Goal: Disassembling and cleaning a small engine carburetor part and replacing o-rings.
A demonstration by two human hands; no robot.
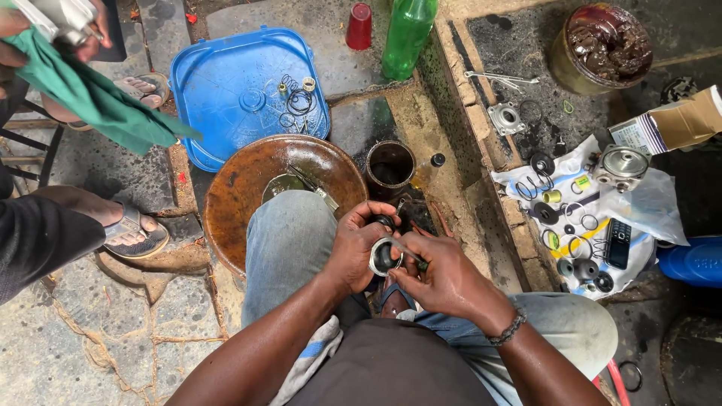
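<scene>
**Working a small tool into a metal ring over the lap**

The person is sitting low, holding a round metal ring part [383,257] between the knees. The left hand [359,248] is gripping the ring, fingers wrapped closed around its rim. The right hand [444,280] is pinching a thin tool [412,256], whose tip is resting at the ring's inner edge. By the look of it, a seal or clip is being picked at inside the bore; which one is too small to tell.

Just beyond the hands, a brown oily basin [248,180] and a dark can [389,167] are standing on the stone floor, with a blue tray [226,90] of springs behind. To the right, small rings and seals are lying on a white plastic sheet [647,203].

The next move probably calls for a steady left-hand grip while the tool tip is levering carefully, since a slip could nick the fingers.
</scene>
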